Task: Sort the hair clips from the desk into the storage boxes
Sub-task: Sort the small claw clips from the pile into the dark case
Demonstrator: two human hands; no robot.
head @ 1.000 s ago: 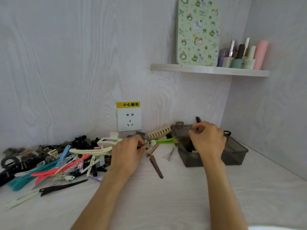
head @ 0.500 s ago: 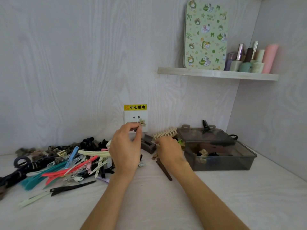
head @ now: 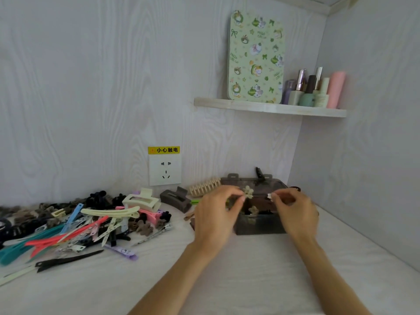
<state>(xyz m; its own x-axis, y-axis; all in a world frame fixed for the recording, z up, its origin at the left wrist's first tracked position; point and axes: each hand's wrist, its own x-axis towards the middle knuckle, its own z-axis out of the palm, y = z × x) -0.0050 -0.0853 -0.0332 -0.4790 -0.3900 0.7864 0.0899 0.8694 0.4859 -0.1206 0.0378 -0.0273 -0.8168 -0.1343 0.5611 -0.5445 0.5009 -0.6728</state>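
Head view: both forearms reach forward over the storage box [head: 259,226] — left hand [head: 216,214] pinches a small flower clip [head: 248,192], right hand [head: 295,210] pinches a tiny white piece [head: 269,196], both above the box.

Our left hand [head: 216,220]: raised, back to camera, fingers curled, thumb and forefinger pinching small flower clip [head: 248,192]. Our right hand [head: 295,214]: level with left, well apart, fingertips pinching tiny pale clip [head: 269,196]. Both our forearms bare, reaching forward from lower edge, converging slightly.
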